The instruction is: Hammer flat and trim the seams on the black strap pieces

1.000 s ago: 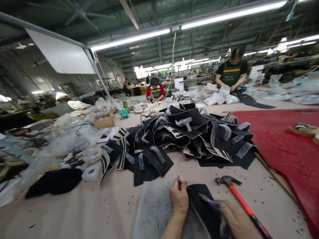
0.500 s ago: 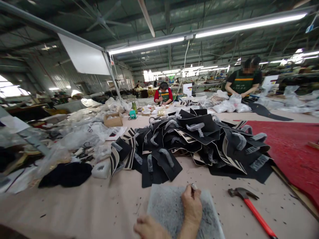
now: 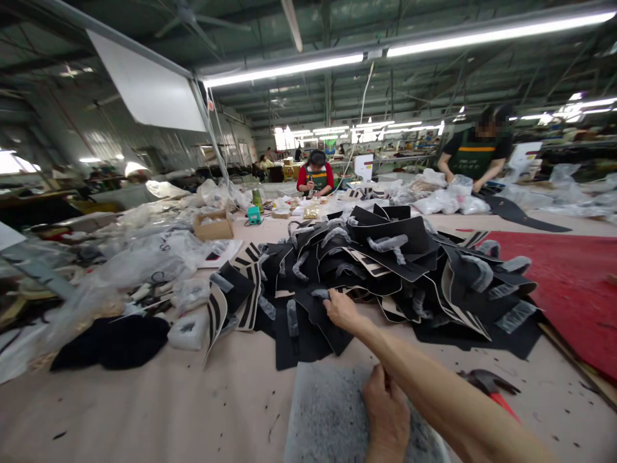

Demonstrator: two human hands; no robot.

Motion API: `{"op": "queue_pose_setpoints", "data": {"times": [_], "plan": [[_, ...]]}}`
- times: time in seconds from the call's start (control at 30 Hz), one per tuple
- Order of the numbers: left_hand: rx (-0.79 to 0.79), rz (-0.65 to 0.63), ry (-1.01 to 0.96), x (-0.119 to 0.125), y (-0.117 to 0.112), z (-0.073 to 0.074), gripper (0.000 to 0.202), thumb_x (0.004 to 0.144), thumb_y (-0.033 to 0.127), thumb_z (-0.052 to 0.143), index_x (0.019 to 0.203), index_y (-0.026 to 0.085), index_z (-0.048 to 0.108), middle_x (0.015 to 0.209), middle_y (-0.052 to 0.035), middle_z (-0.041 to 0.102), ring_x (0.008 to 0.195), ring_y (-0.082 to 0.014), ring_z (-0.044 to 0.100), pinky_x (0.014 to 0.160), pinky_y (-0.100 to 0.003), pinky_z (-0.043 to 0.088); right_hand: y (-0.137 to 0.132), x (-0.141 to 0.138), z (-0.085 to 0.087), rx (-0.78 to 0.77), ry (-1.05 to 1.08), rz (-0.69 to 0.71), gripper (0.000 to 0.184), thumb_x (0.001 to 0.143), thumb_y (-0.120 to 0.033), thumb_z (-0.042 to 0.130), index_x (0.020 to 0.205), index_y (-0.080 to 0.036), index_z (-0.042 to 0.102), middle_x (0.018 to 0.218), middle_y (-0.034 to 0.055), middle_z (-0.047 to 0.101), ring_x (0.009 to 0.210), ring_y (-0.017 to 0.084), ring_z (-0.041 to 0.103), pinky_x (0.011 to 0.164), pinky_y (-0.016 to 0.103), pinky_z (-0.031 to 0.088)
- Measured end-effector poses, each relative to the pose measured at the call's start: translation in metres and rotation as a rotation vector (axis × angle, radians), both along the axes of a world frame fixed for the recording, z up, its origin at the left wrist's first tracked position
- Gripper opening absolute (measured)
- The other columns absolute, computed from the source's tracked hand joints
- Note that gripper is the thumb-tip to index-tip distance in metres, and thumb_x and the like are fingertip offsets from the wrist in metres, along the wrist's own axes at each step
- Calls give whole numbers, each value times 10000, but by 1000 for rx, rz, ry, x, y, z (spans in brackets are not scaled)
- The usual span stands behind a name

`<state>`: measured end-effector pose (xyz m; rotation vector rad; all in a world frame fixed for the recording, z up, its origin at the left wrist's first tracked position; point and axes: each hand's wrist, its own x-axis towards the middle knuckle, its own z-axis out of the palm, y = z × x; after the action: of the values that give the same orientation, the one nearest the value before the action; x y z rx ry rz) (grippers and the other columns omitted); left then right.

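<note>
Black flat panel (image 3: 336, 335): at the near edge of the heaped black panels (image 3: 401, 230), beyond the grey speckled mat's (image 3: 321, 400) far edge.
Right hand (image 3: 343, 310): fingertips together on its plastic-wrapped handle (image 3: 318, 293), perhaps because this is easy to catch.
Left hand (image 3: 385, 408): over the mat, partly covered; I cannot tell its grip.
Red-handled claw hammer (image 3: 490, 381): past the mat's right edge, probably for short reach.

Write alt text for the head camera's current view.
A person's right hand touches a plastic-wrapped strap on a black panel at the front of a large pile of similar pieces, while the curled left hand is over a grey board. A claw hammer lies to the right, partly hidden by the right forearm; two co-workers are beyond.
</note>
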<state>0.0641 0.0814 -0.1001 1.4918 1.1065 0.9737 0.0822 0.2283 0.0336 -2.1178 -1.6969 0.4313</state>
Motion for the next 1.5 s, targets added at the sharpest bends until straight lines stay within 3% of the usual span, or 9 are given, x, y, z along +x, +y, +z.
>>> {"op": "queue_pose_setpoints", "data": {"times": [0.13,0.3,0.37,0.47,0.6,0.73,1.0,1.3,1.5], "plan": [[99,20,59,-4,0,5,89,833,215,528,757,204,572,667,-31,625,644,-196,573,631,-283,424,-20,34,40,81,-89,-2,395,971,-340,392,1301,-166,523,1102,121,689,1016,243,642,862,319,412],[70,55,-31,-7,0,11,154,859,279,532,831,179,644,689,-42,677,647,-191,614,627,-274,455,-122,84,64,169,-209,-72,510,975,-359,398,1447,-168,373,995,109,716,889,250,678,778,320,430],[48,129,-108,-10,-1,12,211,862,342,547,810,170,658,681,-52,690,636,-193,634,612,-272,478,-175,92,46,230,-286,-127,504,973,-345,390,1431,-134,399,900,105,726,763,245,688,687,315,446],[-17,251,-197,-12,-1,10,287,821,438,622,818,156,674,717,-75,724,667,-212,683,638,-290,528,-243,87,-6,279,-326,-177,471,989,-318,337,1370,-72,463,849,130,730,686,238,691,611,313,464],[-87,324,-272,-13,-1,5,320,810,445,646,895,138,684,845,-109,756,792,-235,722,759,-342,566,-291,55,-76,251,-277,-218,458,1005,-297,302,1353,-47,463,721,100,722,544,214,669,504,293,444],[-76,241,-302,-15,0,4,311,784,433,682,862,133,681,818,-96,748,776,-223,717,753,-335,569,-301,31,-97,132,-212,-261,453,990,-257,343,1381,-45,434,659,73,709,513,222,665,475,293,422],[-77,-216,-207,-4,0,20,265,789,392,703,859,139,666,782,-59,729,714,-178,679,697,-280,540,-299,34,-72,-82,-95,-228,295,980,-206,368,1158,-149,596,757,84,732,697,255,716,561,299,396],[-56,-272,-116,5,-11,17,223,802,378,667,844,160,662,789,-45,730,735,-177,670,705,-265,514,-300,40,-100,15,-8,-217,204,968,-224,388,1015,-148,572,762,84,711,691,217,684,595,290,325],[-24,-302,-50,3,-11,17,211,837,373,642,880,168,668,810,-45,737,773,-188,684,731,-273,515,-300,45,-103,62,90,-194,231,964,-237,344,987,-157,560,753,77,702,672,224,674,596,306,304]]}}
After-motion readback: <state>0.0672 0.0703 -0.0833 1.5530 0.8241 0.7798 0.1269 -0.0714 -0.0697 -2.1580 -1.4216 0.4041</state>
